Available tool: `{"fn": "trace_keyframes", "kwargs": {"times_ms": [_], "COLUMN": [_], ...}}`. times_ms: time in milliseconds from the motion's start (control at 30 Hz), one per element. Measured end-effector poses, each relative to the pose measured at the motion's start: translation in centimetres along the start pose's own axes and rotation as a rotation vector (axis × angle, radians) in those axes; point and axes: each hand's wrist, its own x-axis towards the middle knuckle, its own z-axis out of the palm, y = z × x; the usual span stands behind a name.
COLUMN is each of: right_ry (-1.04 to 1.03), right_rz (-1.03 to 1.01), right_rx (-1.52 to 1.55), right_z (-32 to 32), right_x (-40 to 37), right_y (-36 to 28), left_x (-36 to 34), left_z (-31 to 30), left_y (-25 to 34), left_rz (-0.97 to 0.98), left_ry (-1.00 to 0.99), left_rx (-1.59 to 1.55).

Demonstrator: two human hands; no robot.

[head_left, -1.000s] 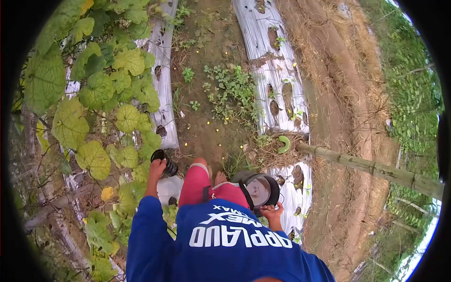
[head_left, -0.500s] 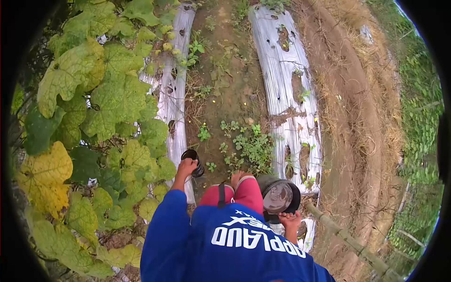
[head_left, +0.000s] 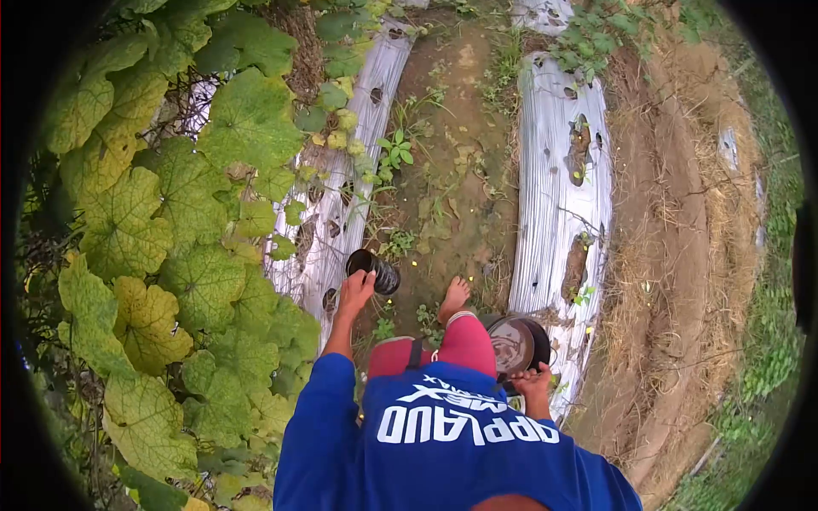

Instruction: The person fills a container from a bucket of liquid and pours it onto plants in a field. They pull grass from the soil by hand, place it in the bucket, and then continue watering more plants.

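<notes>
My left hand is closed around a dark cylindrical can, its mouth tilted up to the left. What the can holds is not visible. On the other side, my right hand grips the near rim of a dark bucket beside my thigh. Brownish, murky liquid shows inside the bucket. Between the two hands a bare foot is on the soil.
Silvery plastic mulch strips with torn holes flank the soil path. Broad yellowing leaves crowd the left side. Dry straw and a dirt track lie to the right.
I have moved forward along the path, and a bare foot now shows ahead. The can has swung forward and right in my left hand. My right hand keeps hold of the bucket.
</notes>
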Motion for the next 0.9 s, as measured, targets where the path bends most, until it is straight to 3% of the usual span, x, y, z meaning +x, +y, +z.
{"fn": "trace_keyframes", "kwargs": {"times_ms": [67,100,267,500,567,600,633,667,733,833,900], "right_ry": [-0.073,0.010,-0.140,-0.250,-0.203,-0.193,-0.234,-0.263,-0.201,-0.174,-0.201], "right_rz": [0.062,0.034,0.032,0.011,0.009,-0.003,0.000,0.005,-0.014,0.003,-0.008], "right_rx": [-0.053,-0.093,-0.255,-0.492,-0.505,-0.530,-0.520,-0.522,-0.549,-0.606,-0.625], "right_z": [4.8,8.4,22.9,46.3,52.1,57.6,61.4,64.5,71.1,79.2,84.7], "right_x": [4.5,3.8,3.4,6.7,7.3,7.8,8.2,8.1,9.4,9.4,9.2], "right_y": [-2.8,-3.2,-5.9,-11.2,-11.2,-12.0,-12.3,-12.8,-13.6,-14.1,-14.7], "left_x": [3.8,5.1,10.9,23.1,27.4,29.8,32.0,34.4,39.8,47.9,52.7], "left_z": [-1.1,-1.5,-3.3,0.4,1.3,2.9,2.6,4.8,4.9,5.4,5.3], "left_y": [2.0,2.2,2.9,1.8,4.5,3.0,6.4,3.2,8.9,14.0,17.9], "left_rz": [-0.126,-0.153,-0.239,-0.184,-0.208,-0.146,-0.317,-0.102,-0.199,-0.283,-0.236], "left_ry": [0.021,0.023,0.016,0.026,-0.001,0.051,0.019,0.071,0.111,0.007,-0.031], "left_rx": [0.136,0.193,0.350,0.177,0.087,0.124,0.015,0.184,0.121,0.158,0.099]}}
